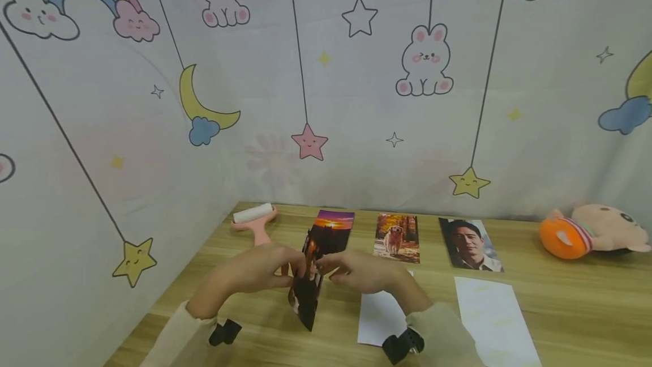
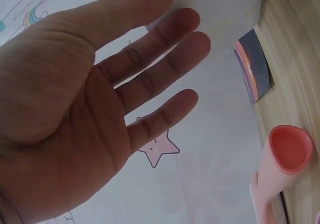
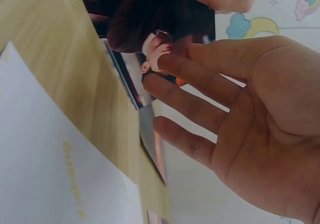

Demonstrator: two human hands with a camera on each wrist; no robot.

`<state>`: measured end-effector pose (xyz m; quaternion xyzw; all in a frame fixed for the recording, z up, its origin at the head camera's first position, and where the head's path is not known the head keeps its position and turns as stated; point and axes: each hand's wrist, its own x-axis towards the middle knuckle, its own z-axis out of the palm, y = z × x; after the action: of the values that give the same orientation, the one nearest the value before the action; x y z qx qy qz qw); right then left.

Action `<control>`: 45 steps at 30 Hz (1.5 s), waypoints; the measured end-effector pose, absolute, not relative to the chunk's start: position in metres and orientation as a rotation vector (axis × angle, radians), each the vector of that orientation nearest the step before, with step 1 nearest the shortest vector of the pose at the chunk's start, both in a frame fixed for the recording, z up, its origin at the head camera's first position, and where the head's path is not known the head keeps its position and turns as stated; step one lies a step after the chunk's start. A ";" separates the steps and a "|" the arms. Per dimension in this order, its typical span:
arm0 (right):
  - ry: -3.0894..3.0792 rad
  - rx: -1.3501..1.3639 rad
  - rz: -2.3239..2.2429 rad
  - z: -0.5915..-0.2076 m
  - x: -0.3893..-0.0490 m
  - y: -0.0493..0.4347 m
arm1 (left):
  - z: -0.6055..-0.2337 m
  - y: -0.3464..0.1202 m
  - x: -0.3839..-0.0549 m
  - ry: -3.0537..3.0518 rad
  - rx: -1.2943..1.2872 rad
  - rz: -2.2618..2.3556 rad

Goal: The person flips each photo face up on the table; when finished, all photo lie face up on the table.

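My left hand (image 1: 262, 269) and right hand (image 1: 363, 272) hold a photo print (image 1: 305, 302) up off the table between them. It stands nearly edge-on in the head view. Its dark front, showing a person, appears in the right wrist view, and its white back (image 2: 220, 14) in the left wrist view. The left thumb and forefinger pinch one edge, while the other fingers extend loosely. At the opposite side the right thumb and forefinger pinch the print. Just behind it lies a sunset photo (image 1: 333, 228).
A dog photo (image 1: 396, 239) and a portrait photo (image 1: 470, 245) lie along the back. Nearer are two white sheets (image 1: 382, 319) (image 1: 494, 316). A pink-handled roller (image 1: 254, 220) lies at the back left, a plush toy (image 1: 593, 234) at the right. A printed curtain (image 1: 367, 169) rises behind.
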<state>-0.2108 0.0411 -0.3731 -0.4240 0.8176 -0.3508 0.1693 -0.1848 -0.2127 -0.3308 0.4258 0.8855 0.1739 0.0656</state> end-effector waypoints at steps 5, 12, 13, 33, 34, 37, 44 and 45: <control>2.335 -1.231 -0.915 -0.377 -0.209 0.038 | -0.331 -0.217 -0.185 2.658 1.265 0.514; 2.360 -1.268 -0.791 -0.381 -0.208 0.038 | -0.334 -0.222 -0.188 2.610 1.239 0.422; 2.367 -1.280 -0.776 -0.381 -0.208 0.038 | -0.336 -0.222 -0.189 2.604 1.229 0.412; 2.374 -1.206 -0.641 -0.381 -0.207 0.043 | -0.354 -0.226 -0.193 2.476 0.905 0.342; 2.377 -1.204 -0.636 -0.380 -0.207 0.042 | -0.353 -0.226 -0.193 2.474 0.887 0.348; 2.384 -1.193 -0.622 -0.380 -0.206 0.042 | -0.352 -0.226 -0.192 2.471 0.895 0.385; 2.376 -1.169 -0.579 -0.375 -0.204 0.043 | -0.351 -0.219 -0.191 2.501 0.842 0.360; 2.371 -1.172 -0.577 -0.375 -0.203 0.043 | -0.352 -0.218 -0.191 2.509 0.818 0.333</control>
<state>-0.2033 0.0427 -0.3745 -0.4227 0.8553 -0.2080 0.2155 -0.1906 -0.2177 -0.3521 0.2985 0.9161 0.1215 0.2385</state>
